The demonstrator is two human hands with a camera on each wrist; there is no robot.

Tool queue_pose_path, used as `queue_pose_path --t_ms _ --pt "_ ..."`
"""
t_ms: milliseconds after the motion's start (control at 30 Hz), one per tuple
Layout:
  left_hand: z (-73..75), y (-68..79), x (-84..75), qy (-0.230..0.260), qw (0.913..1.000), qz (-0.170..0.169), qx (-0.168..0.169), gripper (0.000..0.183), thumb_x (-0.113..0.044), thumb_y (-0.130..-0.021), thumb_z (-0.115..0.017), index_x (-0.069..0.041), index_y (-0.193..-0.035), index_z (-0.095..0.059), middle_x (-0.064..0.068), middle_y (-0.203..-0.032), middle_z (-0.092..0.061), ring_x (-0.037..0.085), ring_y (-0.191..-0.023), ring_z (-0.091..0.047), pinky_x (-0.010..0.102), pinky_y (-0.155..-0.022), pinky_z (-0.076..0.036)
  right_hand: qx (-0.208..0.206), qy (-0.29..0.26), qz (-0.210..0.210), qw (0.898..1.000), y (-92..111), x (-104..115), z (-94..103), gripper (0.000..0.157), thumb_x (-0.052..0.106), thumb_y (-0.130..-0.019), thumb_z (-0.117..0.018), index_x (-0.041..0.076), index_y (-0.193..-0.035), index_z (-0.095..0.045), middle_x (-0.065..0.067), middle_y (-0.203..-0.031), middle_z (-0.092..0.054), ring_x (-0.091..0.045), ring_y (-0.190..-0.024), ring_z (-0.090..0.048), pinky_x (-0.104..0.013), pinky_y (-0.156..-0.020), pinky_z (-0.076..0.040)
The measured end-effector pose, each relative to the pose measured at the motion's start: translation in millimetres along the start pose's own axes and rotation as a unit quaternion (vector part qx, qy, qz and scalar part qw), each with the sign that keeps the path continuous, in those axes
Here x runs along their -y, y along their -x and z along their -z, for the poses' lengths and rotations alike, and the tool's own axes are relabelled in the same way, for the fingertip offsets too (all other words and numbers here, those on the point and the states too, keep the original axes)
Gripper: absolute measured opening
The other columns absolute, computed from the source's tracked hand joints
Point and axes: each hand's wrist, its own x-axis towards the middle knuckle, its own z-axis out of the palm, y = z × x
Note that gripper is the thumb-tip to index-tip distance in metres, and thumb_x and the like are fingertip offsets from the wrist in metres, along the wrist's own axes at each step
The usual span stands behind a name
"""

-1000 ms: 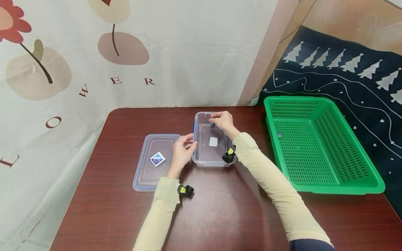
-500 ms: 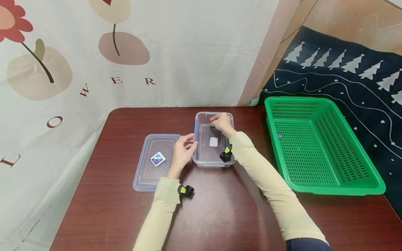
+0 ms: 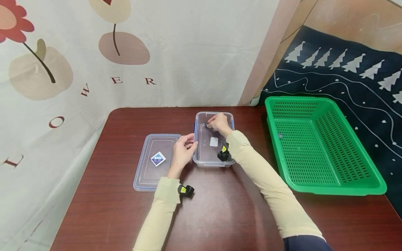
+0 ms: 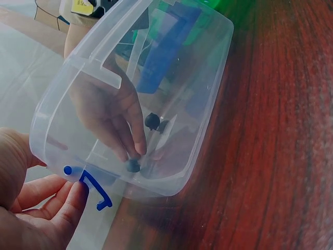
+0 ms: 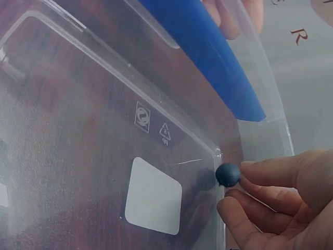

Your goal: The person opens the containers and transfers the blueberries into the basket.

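My right hand point(image 3: 220, 123) reaches into a clear plastic box point(image 3: 204, 153). In the right wrist view its fingertips are right at a dark blue berry point(image 5: 228, 174), like a blueberry, low by the box's end; a gap shows between thumb and berry. Through the wall, the left wrist view shows this berry point(image 4: 133, 165) and a second dark berry point(image 4: 152, 121) on the box floor. My left hand point(image 3: 183, 151) touches the outside of the left wall with relaxed fingers, beside a folded-out blue latch point(image 4: 96, 190). Right of the box stands a green basket point(image 3: 314, 188).
The clear lid point(image 3: 144, 174) with a diamond sticker lies left of the box, partly under the left hand. One small purplish round berry point(image 3: 280, 135) sits inside the basket by its left wall. Behind the wooden table point(image 3: 213, 209) hangs a pale printed curtain point(image 3: 194, 52).
My right hand has moved a little left and lower inside the box, and a dark berry now shows left of its fingertips. The left hand, lid and basket have stayed put.
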Motion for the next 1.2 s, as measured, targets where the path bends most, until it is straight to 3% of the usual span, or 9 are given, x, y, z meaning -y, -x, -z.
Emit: queue_pose_path --t_ms 133,233,367,500,767,967,1200 --pt "0.4 0.3 0.6 0.008 0.9999 -0.006 0.001 0.030 0.008 -0.080 -0.065 0.015 -0.109 -0.061 0.026 -0.101 -0.059 0.038 -0.091 -0.062 0.035 -0.081 -0.058 -0.004 0.024 0.006 1.000 1 2 -3.0 0.013 0.005 -0.077 -0.074 0.003 -0.089 -0.074 -0.014 -0.086 -0.070 -0.011 -0.052 -0.057 -0.016 -0.049 -0.047" --pt "0.4 0.3 0.7 0.022 0.9997 -0.010 0.003 0.031 0.009 -0.080 -0.065 0.016 -0.109 -0.060 0.028 -0.102 -0.058 0.040 -0.091 -0.061 0.039 -0.082 -0.057 -0.004 0.037 0.011 0.999 2 4 -5.8 0.013 0.009 -0.077 -0.075 0.005 -0.089 -0.075 -0.011 -0.084 -0.071 -0.010 -0.053 -0.058 -0.019 -0.052 -0.048" --pt "0.1 0.2 0.1 0.023 0.9997 -0.009 0.005 0.031 0.009 -0.080 -0.065 0.016 -0.110 -0.060 0.028 -0.102 -0.059 0.040 -0.091 -0.061 0.038 -0.081 -0.057 -0.002 0.057 0.021 0.998 3 5 -9.7 0.015 0.013 -0.078 -0.076 0.006 -0.090 -0.075 -0.008 -0.082 -0.071 -0.011 -0.056 -0.058 -0.026 -0.065 -0.055" --pt "0.3 0.1 -1.3 0.009 0.9999 -0.004 0.007 0.031 0.009 -0.080 -0.065 0.015 -0.110 -0.060 0.026 -0.102 -0.059 0.037 -0.091 -0.062 0.033 -0.080 -0.058 -0.005 0.086 0.024 0.996 2 5 -12.1 0.014 0.015 -0.077 -0.077 0.009 -0.089 -0.075 -0.005 -0.085 -0.072 -0.011 -0.059 -0.060 -0.032 -0.079 -0.054" --pt "0.8 2.0 -5.5 0.011 0.9999 -0.009 0.004 0.030 0.010 -0.079 -0.064 0.016 -0.108 -0.060 0.028 -0.101 -0.059 0.038 -0.090 -0.062 0.033 -0.080 -0.058 0.007 0.078 0.039 0.996 2 2 -8.9 0.012 0.012 -0.075 -0.076 0.006 -0.086 -0.075 -0.009 -0.082 -0.072 -0.016 -0.066 -0.063 -0.031 -0.073 -0.055" --pt "-0.6 0.4 1.0 0.003 0.9999 -0.011 0.001 0.030 0.008 -0.079 -0.065 0.014 -0.109 -0.061 0.026 -0.100 -0.060 0.037 -0.090 -0.062 0.033 -0.080 -0.058 0.012 0.001 0.061 0.998 8 10 10.0 0.013 0.005 -0.077 -0.072 0.000 -0.089 -0.073 -0.014 -0.090 -0.070 -0.018 -0.073 -0.064 -0.025 -0.064 -0.055" --pt "0.1 -0.3 1.7 0.003 1.0000 -0.005 0.000 0.031 0.008 -0.079 -0.065 0.014 -0.109 -0.061 0.026 -0.101 -0.060 0.036 -0.090 -0.062 0.028 -0.080 -0.058 0.017 -0.074 0.053 0.996 16 23 48.6 0.022 0.009 -0.081 -0.071 -0.001 -0.101 -0.070 -0.016 -0.103 -0.068 -0.031 -0.092 -0.066 -0.039 -0.086 -0.056"
